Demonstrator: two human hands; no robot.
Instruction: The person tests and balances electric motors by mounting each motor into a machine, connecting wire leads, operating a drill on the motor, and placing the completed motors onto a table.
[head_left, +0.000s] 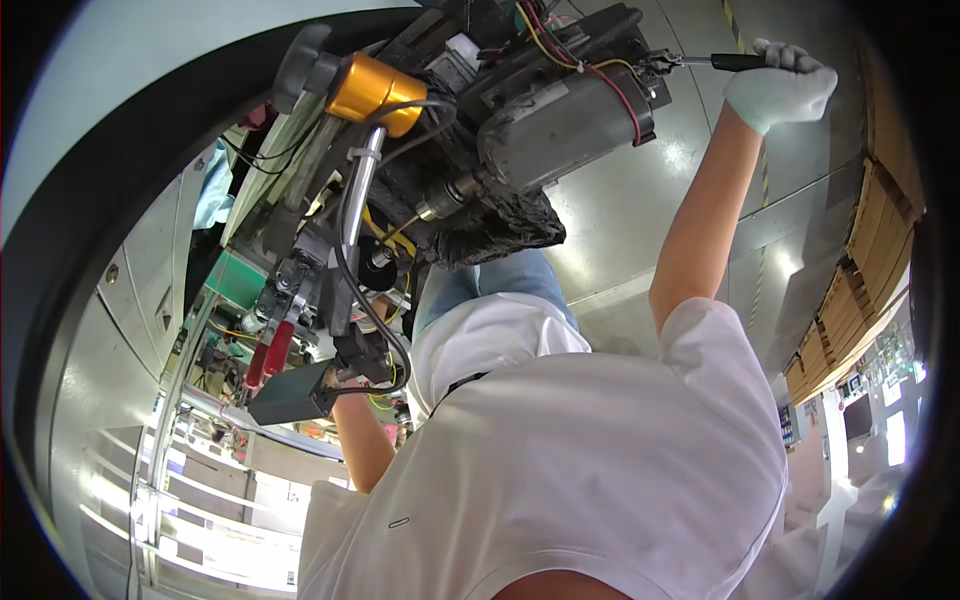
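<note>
My right hand [782, 88], in a pale glove, reaches out to the upper right with its fingers wrapped round the black grip of a lever [738, 62]. The lever's thin metal rod meets the machine beside the end of a grey cylindrical motor [555, 130]. From the motor's other end a chuck [448, 195] points toward the lower left, holding a thin brass-coloured bit. My left forearm [362, 440] goes up behind a dark grey box [290, 395]. That box and a black cable hide most of my left hand, so its fingers cannot be made out.
An orange cylindrical clamp head [375, 95] tops a shiny metal post [362, 185] close by. Red-handled toggle clamps [270, 355] sit left of the post. Black sheeting [510, 225] hangs under the motor. Stacked brown cartons [850, 290] line the right side.
</note>
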